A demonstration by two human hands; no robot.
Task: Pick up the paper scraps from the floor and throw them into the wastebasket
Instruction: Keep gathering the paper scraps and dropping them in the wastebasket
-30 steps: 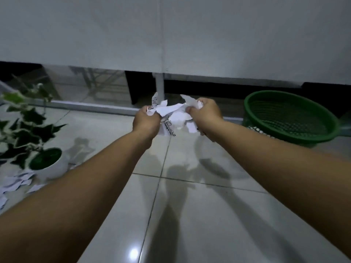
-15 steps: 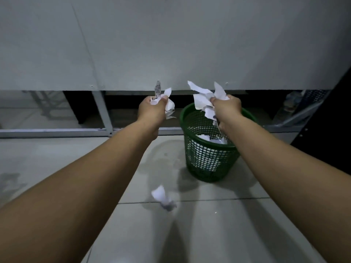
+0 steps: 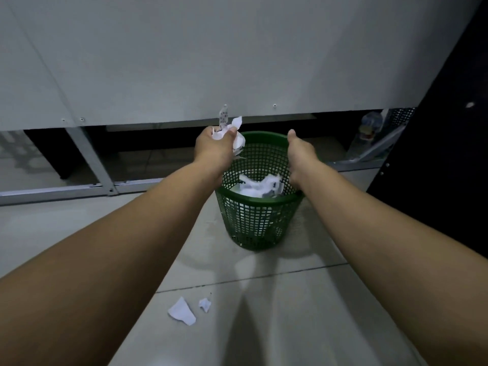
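Both forearms run out of frame at the bottom, and the right hand [image 3: 299, 151] hides part of the green mesh wastebasket's [image 3: 257, 220] rim. That hand is spread open and empty above the basket, where crumpled paper [image 3: 260, 187] lies inside. The left hand [image 3: 215, 149] clutches a wad of scraps [image 3: 232, 133] at the rim. Two loose scraps [image 3: 182, 311] lie on the tiled floor [image 3: 303, 313].

Pale tiled floor [image 3: 303, 299] with wastebasket and scraps

A green mesh wastebasket [image 3: 257, 220] stood at frame centre; two white paper scraps [image 3: 182, 311] lay on the tiles lower left of it, well apart.
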